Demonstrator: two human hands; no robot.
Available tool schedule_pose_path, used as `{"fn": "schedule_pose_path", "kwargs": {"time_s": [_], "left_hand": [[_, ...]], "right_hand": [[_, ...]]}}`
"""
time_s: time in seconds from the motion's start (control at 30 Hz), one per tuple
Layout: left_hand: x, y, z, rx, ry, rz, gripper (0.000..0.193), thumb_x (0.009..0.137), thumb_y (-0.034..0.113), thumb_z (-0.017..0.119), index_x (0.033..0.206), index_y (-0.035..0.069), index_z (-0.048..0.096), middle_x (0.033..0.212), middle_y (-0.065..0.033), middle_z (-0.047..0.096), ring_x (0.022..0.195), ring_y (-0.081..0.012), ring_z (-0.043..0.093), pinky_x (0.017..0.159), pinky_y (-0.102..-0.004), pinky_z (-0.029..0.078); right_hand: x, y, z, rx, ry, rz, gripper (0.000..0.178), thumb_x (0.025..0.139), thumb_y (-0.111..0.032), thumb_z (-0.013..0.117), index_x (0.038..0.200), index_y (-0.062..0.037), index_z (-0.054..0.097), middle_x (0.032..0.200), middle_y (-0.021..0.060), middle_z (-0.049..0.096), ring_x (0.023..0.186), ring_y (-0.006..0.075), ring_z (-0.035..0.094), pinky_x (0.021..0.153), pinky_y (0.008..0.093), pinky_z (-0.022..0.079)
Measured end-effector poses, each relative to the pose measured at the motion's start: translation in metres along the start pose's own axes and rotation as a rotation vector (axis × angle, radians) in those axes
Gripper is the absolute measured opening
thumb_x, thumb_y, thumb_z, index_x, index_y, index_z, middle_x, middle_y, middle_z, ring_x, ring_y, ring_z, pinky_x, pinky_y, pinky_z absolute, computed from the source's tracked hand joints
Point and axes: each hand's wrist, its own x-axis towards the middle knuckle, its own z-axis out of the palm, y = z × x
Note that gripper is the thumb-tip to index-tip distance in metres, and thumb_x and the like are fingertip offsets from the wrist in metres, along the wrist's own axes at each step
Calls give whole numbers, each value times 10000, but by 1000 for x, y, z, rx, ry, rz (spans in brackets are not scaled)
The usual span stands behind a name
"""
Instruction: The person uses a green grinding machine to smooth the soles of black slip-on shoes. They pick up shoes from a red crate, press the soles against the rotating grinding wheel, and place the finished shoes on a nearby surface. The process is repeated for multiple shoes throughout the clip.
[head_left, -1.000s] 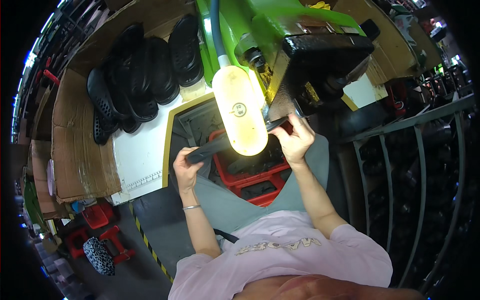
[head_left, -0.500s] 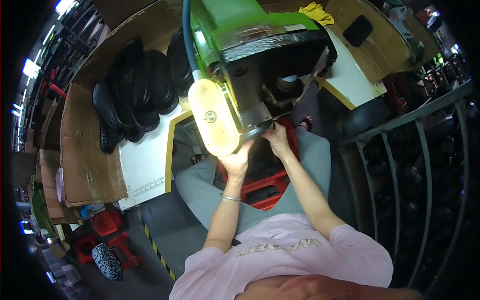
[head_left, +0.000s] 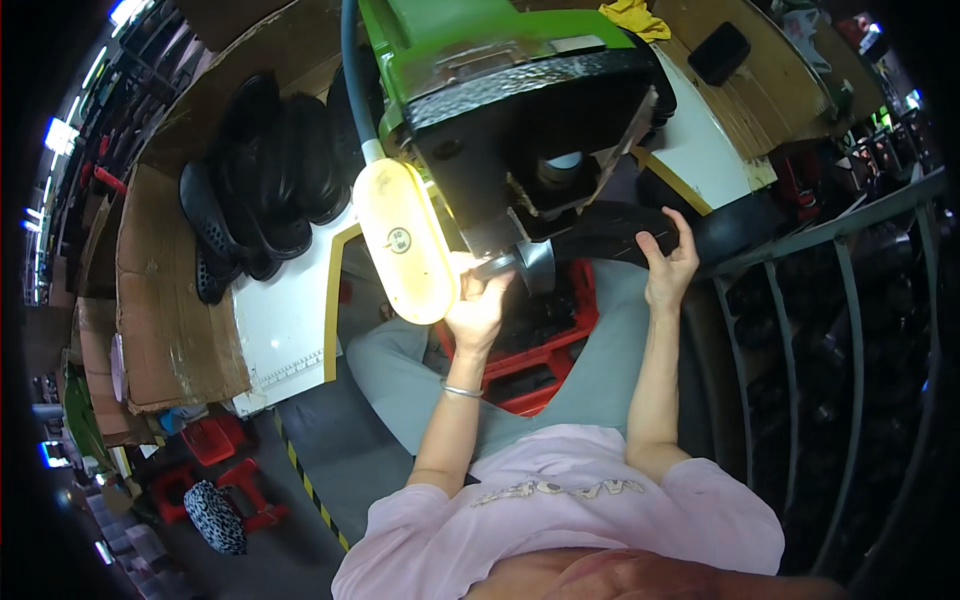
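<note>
Under the head of a green and black machine (head_left: 540,110), my left hand (head_left: 474,318) is raised, with its thumb and fingers closed about a grey part beside a shiny metal wheel (head_left: 538,266). The lamp hides some of its fingers, and I cannot make out what they hold. My right hand (head_left: 672,268) is out to the right, thumb and fingers to either side of the end of a black, curved, shoe-like piece (head_left: 605,232). The far end of that piece runs under the machine. A lit yellow oval lamp (head_left: 405,245) hangs in front of my left fingers.
Several black clogs (head_left: 265,190) lie in a cardboard box (head_left: 180,310) on the white table (head_left: 285,335) at left. At right are a yellow cloth (head_left: 637,18), a black pad (head_left: 719,53) and a metal railing (head_left: 840,230). A red stool (head_left: 525,375) stands between my knees.
My right hand has moved from beside my left hand out to the right, and the black piece now extends that way. The metal wheel has come into sight. My left hand stays nearly in place.
</note>
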Motion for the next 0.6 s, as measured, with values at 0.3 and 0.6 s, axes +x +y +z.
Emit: {"fn": "schedule_pose_path", "kwargs": {"time_s": [0.3,0.6], "left_hand": [[-13,5,-61,-143,183,-39,317,769,-29,703,1024,14,520,974,-54,572,931,-138,570,863,-274,479],[-22,45,-117,-375,182,-60,275,811,-89,672,926,72,480,895,-44,505,795,-188,550,763,-350,524]], "right_hand": [[-4,-44,37,-27,-272,-115,592,702,52,813,1238,56,560,1217,113,546,1012,174,604,868,287,522],[-44,-32,89,74,-308,-116,637,629,226,660,1245,94,568,1317,191,566,1168,248,585,957,333,497]]}}
